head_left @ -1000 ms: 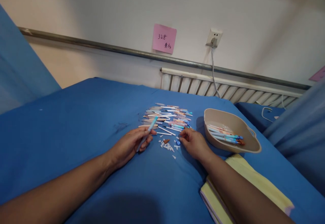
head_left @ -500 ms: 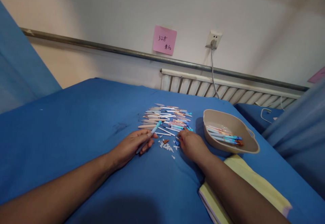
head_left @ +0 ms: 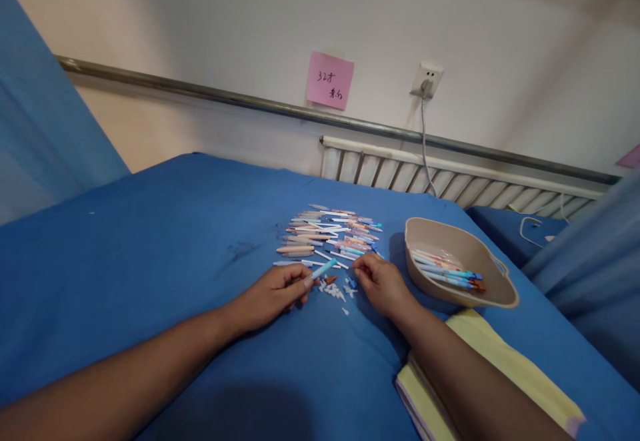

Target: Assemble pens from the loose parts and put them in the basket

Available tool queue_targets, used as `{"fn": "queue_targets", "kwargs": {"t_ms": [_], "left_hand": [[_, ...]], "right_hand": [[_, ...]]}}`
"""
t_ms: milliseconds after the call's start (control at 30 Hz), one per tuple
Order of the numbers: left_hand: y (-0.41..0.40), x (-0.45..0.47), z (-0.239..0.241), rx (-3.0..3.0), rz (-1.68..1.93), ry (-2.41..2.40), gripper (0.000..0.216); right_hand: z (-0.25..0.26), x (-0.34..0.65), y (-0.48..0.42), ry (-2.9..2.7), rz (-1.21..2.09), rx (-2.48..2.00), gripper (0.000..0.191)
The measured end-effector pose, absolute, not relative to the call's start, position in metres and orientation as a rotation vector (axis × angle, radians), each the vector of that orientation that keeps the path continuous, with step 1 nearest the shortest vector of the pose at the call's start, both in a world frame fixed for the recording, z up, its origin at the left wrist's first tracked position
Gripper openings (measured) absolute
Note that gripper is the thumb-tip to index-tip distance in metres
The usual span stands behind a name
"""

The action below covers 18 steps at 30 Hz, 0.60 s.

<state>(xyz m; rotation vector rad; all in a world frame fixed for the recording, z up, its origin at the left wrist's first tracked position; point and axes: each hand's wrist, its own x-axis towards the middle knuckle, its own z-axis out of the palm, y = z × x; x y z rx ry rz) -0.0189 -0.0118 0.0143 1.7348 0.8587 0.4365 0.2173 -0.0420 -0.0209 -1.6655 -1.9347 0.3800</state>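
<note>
1) And my left hand (head_left: pixel 280 292) pinches a pale-blue pen barrel (head_left: pixel 324 268) between thumb and fingers, teal end slanting towards my right
2) Here's my right hand (head_left: pixel 383 284) beside the small white tips (head_left: pixel 330 290), fingers curled in; gripping anything? I can't tell
3) Loose pen parts (head_left: pixel 305 236) lie just beyond, tan basket (head_left: pixel 463 244) over to the right

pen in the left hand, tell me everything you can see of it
The pen is slim and straight, pale turquoise, brighter at its far end, and looks like plastic. The left hand grips it between thumb and fingers, hiding its near part. It slants up and rightward in the picture, near the small white pieces. The right hand does not touch it. Any print is unreadable.
</note>
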Motion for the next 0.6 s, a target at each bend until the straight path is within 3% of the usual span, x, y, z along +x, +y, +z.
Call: {"fn": "queue_targets", "kwargs": {"t_ms": [267,600], "left_hand": [[-0.012,-0.019,0.014,1.765,0.427,0.861,0.030],[-0.012,-0.019,0.012,1.745,0.427,0.861,0.027]], "right_hand": [[-0.016,0.214,-0.049,-1.879,0.392,-1.615,0.010],[-0.001,0.193,-0.073,-2.289,0.466,-1.526,0.010]]}}
